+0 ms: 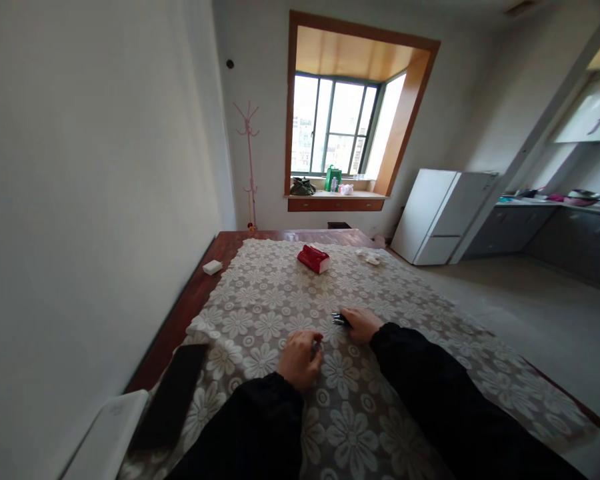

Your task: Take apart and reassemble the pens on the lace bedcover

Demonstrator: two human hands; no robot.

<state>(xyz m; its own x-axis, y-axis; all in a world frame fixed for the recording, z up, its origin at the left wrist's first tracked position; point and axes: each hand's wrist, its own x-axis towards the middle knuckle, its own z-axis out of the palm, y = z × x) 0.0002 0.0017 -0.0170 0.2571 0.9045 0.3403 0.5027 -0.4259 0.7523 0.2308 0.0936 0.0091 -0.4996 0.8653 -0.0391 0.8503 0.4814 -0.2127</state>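
Note:
My left hand (300,360) is above the flowered tablecloth (353,433), its fingers curled around a small thing with a red end (319,338). Most of that thing is hidden by the fingers, so its kind is unclear. Further right and slightly farther away, my right hand (364,325) rests low over the cloth with its fingers closed on black pens (339,319). Their silvery tips point left, towards the space ahead of my left hand. The two hands are apart.
A red tissue pack (313,259) lies farther up the table, with crumpled white tissue (371,257) to its right. At the left are a small white box (213,267), a dark flat slab (173,397) and a white flat case (107,433). A wall borders the table's left side.

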